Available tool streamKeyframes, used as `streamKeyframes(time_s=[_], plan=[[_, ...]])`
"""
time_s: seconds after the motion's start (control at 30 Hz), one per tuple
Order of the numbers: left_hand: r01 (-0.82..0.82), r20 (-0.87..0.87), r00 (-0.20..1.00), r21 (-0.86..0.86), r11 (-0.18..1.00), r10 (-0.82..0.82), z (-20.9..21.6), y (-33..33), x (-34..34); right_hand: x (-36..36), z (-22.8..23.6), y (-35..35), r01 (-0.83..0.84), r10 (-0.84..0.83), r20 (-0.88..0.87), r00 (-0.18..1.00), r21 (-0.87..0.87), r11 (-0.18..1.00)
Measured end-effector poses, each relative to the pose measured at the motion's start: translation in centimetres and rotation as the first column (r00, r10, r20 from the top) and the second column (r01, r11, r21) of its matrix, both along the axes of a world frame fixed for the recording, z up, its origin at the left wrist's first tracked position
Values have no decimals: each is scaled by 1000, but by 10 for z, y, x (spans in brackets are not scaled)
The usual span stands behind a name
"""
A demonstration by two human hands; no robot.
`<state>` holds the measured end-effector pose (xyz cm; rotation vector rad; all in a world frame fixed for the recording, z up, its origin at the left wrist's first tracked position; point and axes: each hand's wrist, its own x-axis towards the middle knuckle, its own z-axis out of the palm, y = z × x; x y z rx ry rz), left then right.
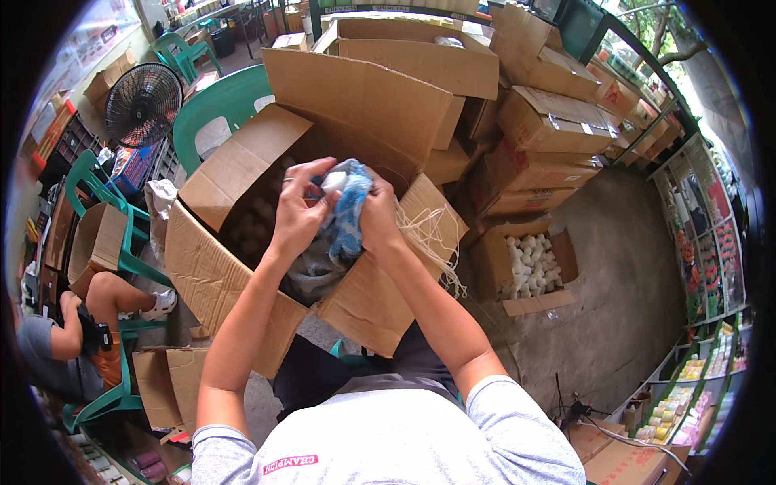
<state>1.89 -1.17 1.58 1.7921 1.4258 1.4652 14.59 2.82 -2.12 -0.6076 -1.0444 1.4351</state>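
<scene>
Above a large open cardboard box, my two hands meet around a blue and grey cloth. The fingers of my left hand are closed on a small white rounded piece pressed against the cloth. My right hand grips the cloth from its right side, and a length of it hangs down below. Inside the box lie several pale rounded pieces in shadow, and greyish crumpled material is under the cloth. White strings drape over the right flap.
On the floor at right, a smaller carton holds many white pieces. Stacked cartons stand behind. Green chairs, a black fan and a seated person are at left. Shelves of small goods line the right.
</scene>
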Motion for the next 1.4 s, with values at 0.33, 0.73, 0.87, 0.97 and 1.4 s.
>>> streamKeyframes(time_s=[0.33, 0.73, 0.87, 0.97, 1.4], plan=[[477, 338, 851, -180, 860, -401, 18, 22, -20, 48, 25, 2, -524, 422, -384, 821, -213, 825], [231, -60, 972, 51, 972, -228, 2, 27, -22, 18, 9, -9, -141, 136, -67, 989, -92, 986], [328, 35, 943, 44, 944, -330, 4, 27, -21, 11, 6, -11, -43, 40, -59, 997, -46, 998], [378, 22, 925, 47, 925, -379, 5, 27, -22, 9, 4, -9, -39, 31, -121, 992, -61, 997], [481, 402, 793, 51, 875, -459, 7, 20, -32, 16, 7, -3, -482, 403, -374, 835, -146, 864]])
